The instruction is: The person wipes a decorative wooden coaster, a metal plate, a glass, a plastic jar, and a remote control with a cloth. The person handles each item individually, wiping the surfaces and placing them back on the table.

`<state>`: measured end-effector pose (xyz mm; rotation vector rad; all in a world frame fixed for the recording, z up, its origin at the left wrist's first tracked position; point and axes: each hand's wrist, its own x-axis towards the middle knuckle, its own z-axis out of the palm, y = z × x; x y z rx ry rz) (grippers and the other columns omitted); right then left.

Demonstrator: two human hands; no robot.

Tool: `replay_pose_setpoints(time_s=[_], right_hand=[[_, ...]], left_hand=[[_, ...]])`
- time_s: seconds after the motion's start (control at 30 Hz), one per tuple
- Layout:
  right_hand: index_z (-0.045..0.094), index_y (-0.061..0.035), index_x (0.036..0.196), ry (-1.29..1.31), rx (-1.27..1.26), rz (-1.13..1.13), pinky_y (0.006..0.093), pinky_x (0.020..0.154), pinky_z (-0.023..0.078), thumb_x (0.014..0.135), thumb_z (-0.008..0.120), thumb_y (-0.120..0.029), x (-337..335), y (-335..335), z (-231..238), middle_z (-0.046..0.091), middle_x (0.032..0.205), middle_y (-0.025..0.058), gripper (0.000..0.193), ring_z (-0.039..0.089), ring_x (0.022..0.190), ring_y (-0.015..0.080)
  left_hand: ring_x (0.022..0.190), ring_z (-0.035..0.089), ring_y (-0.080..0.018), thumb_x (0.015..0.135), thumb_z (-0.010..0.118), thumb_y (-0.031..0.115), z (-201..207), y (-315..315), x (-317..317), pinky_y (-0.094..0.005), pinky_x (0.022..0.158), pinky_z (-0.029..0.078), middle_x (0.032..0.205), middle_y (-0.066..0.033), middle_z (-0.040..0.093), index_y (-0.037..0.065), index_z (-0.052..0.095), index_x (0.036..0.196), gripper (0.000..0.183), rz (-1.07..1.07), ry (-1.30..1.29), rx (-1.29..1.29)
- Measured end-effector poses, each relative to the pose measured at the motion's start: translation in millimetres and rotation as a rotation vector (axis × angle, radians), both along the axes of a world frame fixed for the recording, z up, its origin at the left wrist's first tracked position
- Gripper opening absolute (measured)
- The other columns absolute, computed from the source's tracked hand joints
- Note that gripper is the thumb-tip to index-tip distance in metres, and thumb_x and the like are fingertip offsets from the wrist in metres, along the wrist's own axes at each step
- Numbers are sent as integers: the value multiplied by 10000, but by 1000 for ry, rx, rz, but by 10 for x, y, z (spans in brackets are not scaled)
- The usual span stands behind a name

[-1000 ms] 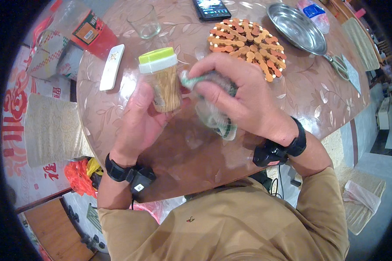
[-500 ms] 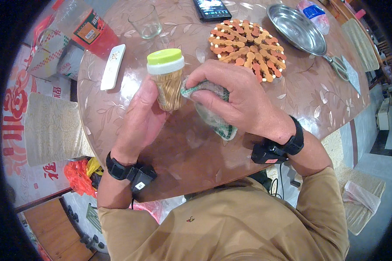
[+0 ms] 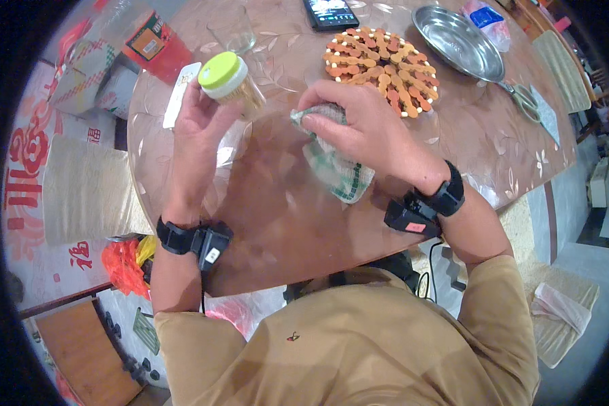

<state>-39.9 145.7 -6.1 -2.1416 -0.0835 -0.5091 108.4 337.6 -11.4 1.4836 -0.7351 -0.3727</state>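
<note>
My left hand is closed round a clear jar of toothpicks with a bright green lid. The jar is tilted, its lid toward me and to the left. Between the thumb and fingers of my right hand is a green-and-white checked cloth, whose lower part hangs down over the table. Jar and cloth are apart. Behind my right hand lies a round orange wooden trivet.
A drinking glass, a white flat case and a bottle of red liquid stand beyond my left hand. Farther off are a phone, a steel pan, scissors and a blue-and-white plastic packet.
My left hand has moved the jar up and left, away from the cloth, and tipped it over. The cloth hangs more spread out below my right hand.
</note>
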Motion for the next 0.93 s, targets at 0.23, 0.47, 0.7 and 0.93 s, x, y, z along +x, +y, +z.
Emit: replay_pose_setpoints(time_s=[0.23,0.47,0.7,0.93], right_hand=[[645,9,919,153,-78,5,375,704,510,833,595,-224,3,-92,9,662,799,161,254,654,770,288],[651,12,904,238,-149,6,381,711,511,830,582,-222,47,-206,-100,667,792,163,255,656,759,286],[650,7,872,225,-195,-21,390,677,510,811,571,-221,91,-228,-216,671,772,156,249,651,727,293],[658,-5,891,248,-240,-48,384,686,506,813,561,-220,84,-223,-190,670,784,166,248,650,723,273]], left_hand=[[1137,572,-157,868,704,94,-138,-93,328,-315,973,472,1216,-90,593,7,474,1304,501,69,-226,120],[1106,596,-191,859,740,168,-205,-265,736,-327,928,505,1223,-121,580,-6,441,1330,585,233,-513,371],[1152,587,-266,835,759,211,-332,-316,935,-349,956,500,1270,-192,551,-23,388,1380,700,326,-609,392],[1306,476,-313,856,750,248,-271,-225,909,-373,1072,425,1427,-178,442,11,314,1463,784,320,-688,323]])
